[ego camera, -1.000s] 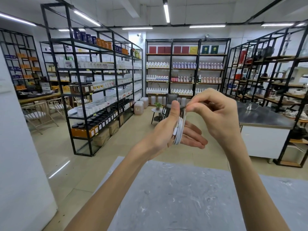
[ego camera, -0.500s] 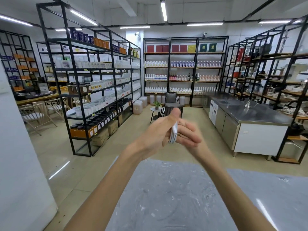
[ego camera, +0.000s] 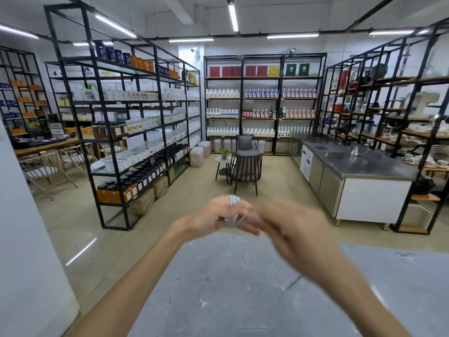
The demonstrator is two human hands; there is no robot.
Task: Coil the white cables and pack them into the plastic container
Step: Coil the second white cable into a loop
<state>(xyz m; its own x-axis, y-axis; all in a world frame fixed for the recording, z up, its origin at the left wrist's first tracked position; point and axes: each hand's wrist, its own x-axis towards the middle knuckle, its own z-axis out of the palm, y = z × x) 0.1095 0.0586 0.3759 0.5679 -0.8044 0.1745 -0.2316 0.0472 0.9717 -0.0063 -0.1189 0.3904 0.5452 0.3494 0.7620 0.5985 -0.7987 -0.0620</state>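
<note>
Loops of white cable [ego camera: 233, 200] sit wound into a small coil in the left hand [ego camera: 211, 216], held in the air over the far edge of the grey table [ego camera: 238, 293]; its fingers curl round the bundle, and the loops poke out above and below them. The right hand [ego camera: 290, 226] is just beside the coil, close to the left fingertips, smeared by blur, so whether its fingers pinch the cable I cannot tell. Black shelving racks [ego camera: 136, 132] stand well behind

In view are 1 left hand [ego camera: 213, 215], 1 right hand [ego camera: 294, 227], 1 white cable [ego camera: 233, 198] and 1 grey table [ego camera: 243, 300]
</note>
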